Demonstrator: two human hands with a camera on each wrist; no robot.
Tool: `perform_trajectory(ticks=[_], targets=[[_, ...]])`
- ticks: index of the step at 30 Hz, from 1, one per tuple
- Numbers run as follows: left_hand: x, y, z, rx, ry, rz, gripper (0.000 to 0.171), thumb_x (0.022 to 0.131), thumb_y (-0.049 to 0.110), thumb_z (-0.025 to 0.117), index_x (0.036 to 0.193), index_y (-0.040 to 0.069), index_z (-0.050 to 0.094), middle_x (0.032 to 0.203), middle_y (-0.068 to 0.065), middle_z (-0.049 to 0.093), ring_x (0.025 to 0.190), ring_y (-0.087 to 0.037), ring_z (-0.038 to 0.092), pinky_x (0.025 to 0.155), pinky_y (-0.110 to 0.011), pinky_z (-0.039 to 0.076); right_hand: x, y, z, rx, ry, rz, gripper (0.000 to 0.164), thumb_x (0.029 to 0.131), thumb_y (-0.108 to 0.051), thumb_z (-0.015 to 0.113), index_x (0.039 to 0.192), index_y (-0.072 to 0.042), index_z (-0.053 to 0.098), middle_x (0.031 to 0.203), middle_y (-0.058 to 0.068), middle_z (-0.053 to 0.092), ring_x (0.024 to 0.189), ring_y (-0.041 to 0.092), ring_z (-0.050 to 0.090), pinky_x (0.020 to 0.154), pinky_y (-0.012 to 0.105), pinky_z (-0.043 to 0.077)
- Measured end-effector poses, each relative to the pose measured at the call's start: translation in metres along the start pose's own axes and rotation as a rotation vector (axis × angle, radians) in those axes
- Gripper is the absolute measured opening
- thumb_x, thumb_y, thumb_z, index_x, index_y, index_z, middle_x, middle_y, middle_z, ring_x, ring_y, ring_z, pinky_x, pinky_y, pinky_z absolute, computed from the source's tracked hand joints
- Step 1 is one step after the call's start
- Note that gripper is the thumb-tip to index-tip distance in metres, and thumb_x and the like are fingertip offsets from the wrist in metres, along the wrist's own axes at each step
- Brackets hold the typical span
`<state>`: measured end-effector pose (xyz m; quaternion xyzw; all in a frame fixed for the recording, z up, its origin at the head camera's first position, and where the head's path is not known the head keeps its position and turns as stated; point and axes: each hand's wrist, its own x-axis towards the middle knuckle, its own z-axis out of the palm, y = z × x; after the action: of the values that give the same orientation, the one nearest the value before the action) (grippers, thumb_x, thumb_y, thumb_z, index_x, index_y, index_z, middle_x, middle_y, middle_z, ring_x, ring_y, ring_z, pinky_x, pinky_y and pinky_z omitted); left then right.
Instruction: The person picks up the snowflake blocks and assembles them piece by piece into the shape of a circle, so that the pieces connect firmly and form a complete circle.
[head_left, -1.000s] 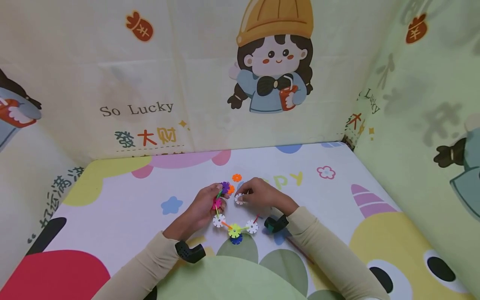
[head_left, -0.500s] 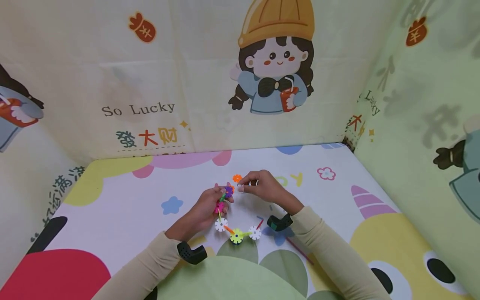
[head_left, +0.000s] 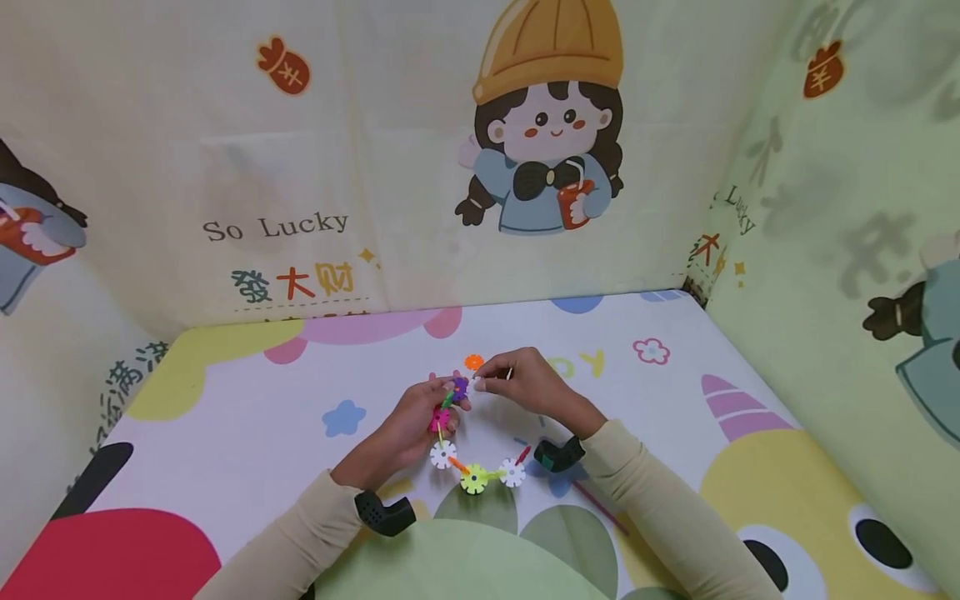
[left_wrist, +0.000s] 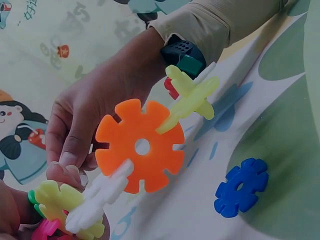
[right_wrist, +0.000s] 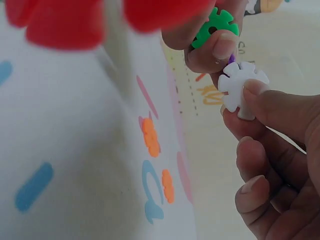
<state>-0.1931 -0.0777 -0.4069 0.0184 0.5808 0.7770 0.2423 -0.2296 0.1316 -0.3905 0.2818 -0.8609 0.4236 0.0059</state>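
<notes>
In the head view my left hand [head_left: 408,425] holds one end of a curved chain of notched plastic discs. Near its fingertips sits a purple disc [head_left: 460,389], with a green disc [right_wrist: 217,26] and a pink disc [head_left: 440,418] below. Hanging from there, the chain runs through an orange disc [left_wrist: 160,172] and a yellow disc [head_left: 473,479] to a red disc [right_wrist: 65,30] at the far end. Between thumb and fingers my right hand [head_left: 531,382] pinches a white disc [right_wrist: 240,80], its edge at the purple one. Whether their slots engage cannot be seen.
Loose orange discs [right_wrist: 150,137] lie on the table beyond the hands. Under the chain lies a blue disc [left_wrist: 241,187]. A thin dark red line [head_left: 600,507] shows beside the right forearm. Printed cloth walls [head_left: 405,167] stand behind and at both sides.
My right hand has lifted the white disc away from me, then brought it left against the purple disc. My left hand and the chain have shifted slightly right and nearer.
</notes>
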Motion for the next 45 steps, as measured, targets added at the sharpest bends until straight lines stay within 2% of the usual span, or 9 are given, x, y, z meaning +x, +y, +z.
perform_trajectory(ticks=[9, 14, 22, 27, 32, 40, 45], targets=[[0.002, 0.001, 0.001, -0.023, 0.030, 0.002, 0.038, 0.107, 0.017, 0.037, 0.137, -0.005, 0.042, 0.088, -0.008, 0.062, 0.055, -0.011, 0.048, 0.054, -0.022, 0.045, -0.002, 0.001, -0.002, -0.013, 0.054, 0.009, 0.007, 0.086, -0.016, 0.076, 0.090, -0.010, 0.076, 0.076, -0.007, 0.069, 0.066, 0.013, 0.055, 0.058, 0.027, 0.049], [0.001, 0.002, 0.004, -0.021, 0.078, -0.002, 0.034, 0.106, 0.017, 0.041, 0.132, -0.003, 0.047, 0.086, -0.008, 0.064, 0.054, -0.012, 0.048, 0.053, -0.021, 0.044, -0.004, 0.000, -0.001, 0.008, 0.066, -0.037, 0.005, 0.085, -0.013, 0.077, 0.086, -0.009, 0.077, 0.076, -0.008, 0.069, 0.063, 0.011, 0.054, 0.055, 0.026, 0.048], [0.002, 0.000, 0.004, -0.013, 0.085, 0.011, 0.035, 0.106, 0.018, 0.040, 0.130, -0.006, 0.049, 0.081, -0.007, 0.063, 0.055, -0.011, 0.046, 0.053, -0.021, 0.042, -0.004, 0.000, 0.005, 0.052, 0.073, -0.095, 0.005, 0.084, -0.010, 0.077, 0.082, -0.006, 0.076, 0.076, -0.003, 0.071, 0.065, 0.007, 0.060, 0.057, 0.024, 0.050], [0.004, -0.001, 0.003, -0.016, 0.089, 0.033, 0.035, 0.106, 0.018, 0.041, 0.126, -0.009, 0.050, 0.078, -0.006, 0.063, 0.057, -0.010, 0.046, 0.052, -0.020, 0.041, -0.003, 0.001, 0.009, 0.031, 0.086, -0.138, 0.004, 0.084, -0.009, 0.077, 0.081, -0.006, 0.076, 0.074, -0.003, 0.071, 0.063, 0.005, 0.059, 0.056, 0.023, 0.049], [0.008, -0.006, 0.003, -0.027, 0.110, 0.040, 0.031, 0.106, 0.015, 0.041, 0.121, -0.010, 0.052, 0.078, -0.007, 0.061, 0.058, -0.010, 0.046, 0.052, -0.018, 0.040, -0.002, 0.003, 0.011, 0.001, 0.066, -0.166, 0.005, 0.085, -0.009, 0.076, 0.082, -0.005, 0.075, 0.075, -0.002, 0.071, 0.062, 0.004, 0.057, 0.055, 0.022, 0.048], [0.008, -0.003, 0.007, -0.025, 0.081, 0.049, 0.031, 0.106, 0.015, 0.041, 0.122, -0.009, 0.052, 0.079, -0.007, 0.062, 0.057, -0.010, 0.047, 0.052, -0.020, 0.041, -0.002, 0.005, 0.005, 0.000, 0.074, -0.226, 0.006, 0.085, -0.009, 0.076, 0.082, -0.003, 0.075, 0.076, -0.001, 0.071, 0.062, 0.005, 0.059, 0.055, 0.023, 0.048], [0.002, 0.002, 0.004, -0.004, 0.073, 0.014, 0.034, 0.105, 0.021, 0.042, 0.126, -0.005, 0.050, 0.082, -0.007, 0.062, 0.055, -0.013, 0.048, 0.052, -0.022, 0.042, 0.000, 0.002, 0.001, -0.013, -0.017, -0.176, 0.007, 0.086, -0.013, 0.076, 0.089, -0.007, 0.075, 0.078, -0.006, 0.069, 0.062, 0.007, 0.055, 0.055, 0.023, 0.047]])
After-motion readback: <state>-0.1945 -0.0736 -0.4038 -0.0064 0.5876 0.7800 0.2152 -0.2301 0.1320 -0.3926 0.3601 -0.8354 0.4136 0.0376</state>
